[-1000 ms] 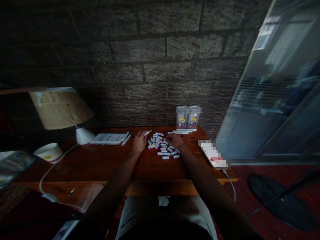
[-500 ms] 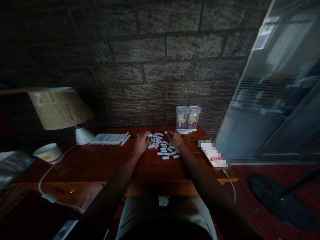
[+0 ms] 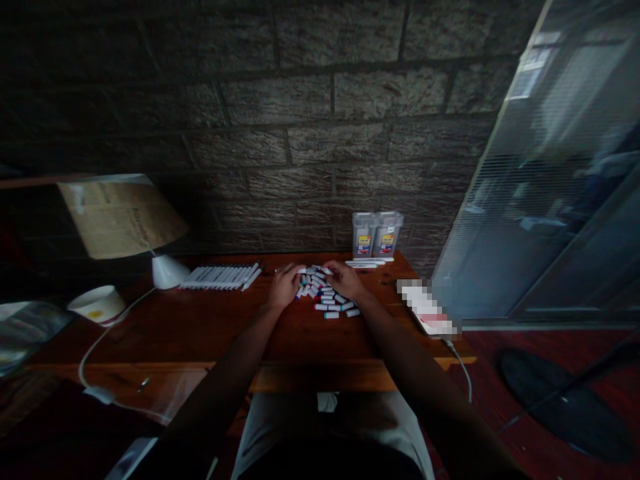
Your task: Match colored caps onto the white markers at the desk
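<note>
My left hand (image 3: 286,287) is closed on a white marker (image 3: 301,271), whose end pokes out past the fingertips; most of it is hidden. Opposite, my right hand (image 3: 345,280) pinches a small white marker cap (image 3: 327,271) between thumb and fingers. Between and below the hands lies a loose pile of white marker caps with coloured ends (image 3: 328,307). To the left, a row of white markers (image 3: 220,276) lies side by side on the wooden desk (image 3: 200,333). A few more markers (image 3: 363,265) rest beyond my right hand.
Two clear plastic cases (image 3: 364,240) stand against the brick wall (image 3: 310,147). On the left are a lamp (image 3: 125,220), its cord and a paper cup (image 3: 97,305). A white device with a cable (image 3: 427,310) lies near the desk's right edge.
My right hand has shifted slightly left, bringing the cap closer to my left hand. The left hand stays almost in place with its marker.
</note>
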Demonstrator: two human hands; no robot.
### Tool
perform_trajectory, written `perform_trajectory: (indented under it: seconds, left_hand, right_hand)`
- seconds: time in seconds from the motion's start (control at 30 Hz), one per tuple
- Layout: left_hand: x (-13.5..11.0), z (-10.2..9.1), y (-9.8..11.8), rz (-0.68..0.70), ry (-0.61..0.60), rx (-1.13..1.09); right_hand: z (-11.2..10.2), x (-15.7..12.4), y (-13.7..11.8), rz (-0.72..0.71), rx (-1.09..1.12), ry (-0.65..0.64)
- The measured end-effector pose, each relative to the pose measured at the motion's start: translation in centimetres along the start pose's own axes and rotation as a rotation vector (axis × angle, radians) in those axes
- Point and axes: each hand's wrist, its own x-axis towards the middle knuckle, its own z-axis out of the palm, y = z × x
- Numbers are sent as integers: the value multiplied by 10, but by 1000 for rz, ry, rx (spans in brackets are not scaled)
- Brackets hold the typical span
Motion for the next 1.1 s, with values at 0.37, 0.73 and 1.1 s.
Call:
perform_trajectory:
  seconds: [0.37, 0.73, 1.1]
  left_hand:
    - [0, -1, 1, 7, 4, -6]
    - [1, -1, 4, 19, 2, -36]
    - [1, -3, 6, 5, -5, -29]
  right_hand:
    - [1, -1, -11, 36, 101, -55]
    - [4, -2, -14, 24, 145, -66]
    - [1, -2, -15, 4, 76, -91]
